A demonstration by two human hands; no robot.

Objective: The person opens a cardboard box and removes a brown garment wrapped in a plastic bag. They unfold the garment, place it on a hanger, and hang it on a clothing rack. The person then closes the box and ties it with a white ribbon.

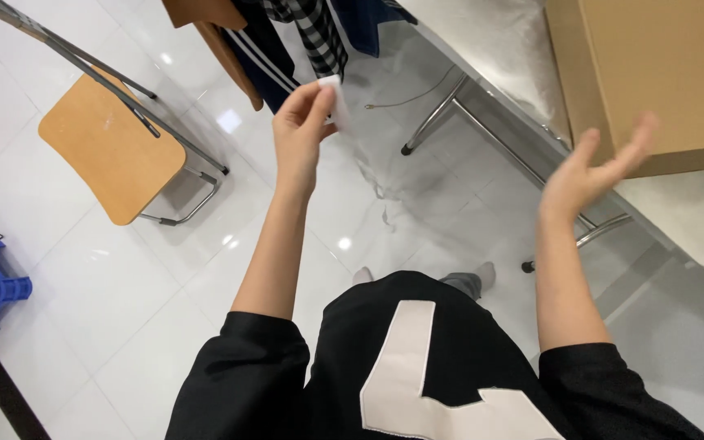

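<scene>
Left hand (pixel 301 130) pinches a small white slip (pixel 334 96) between thumb and fingers; right hand (pixel 592 167) is spread open, empty, beside the cardboard box (pixel 653 73)

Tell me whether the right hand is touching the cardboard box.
Cannot tell. In the head view the right hand is open and its fingertips overlap the cardboard box, but no plain contact or gap shows.

A small white slip of paper (pixel 332 96), thin and slightly curled, is pinched upright between the left hand's (pixel 301 130) fingertips, raised above the glossy white tiled floor.
</scene>
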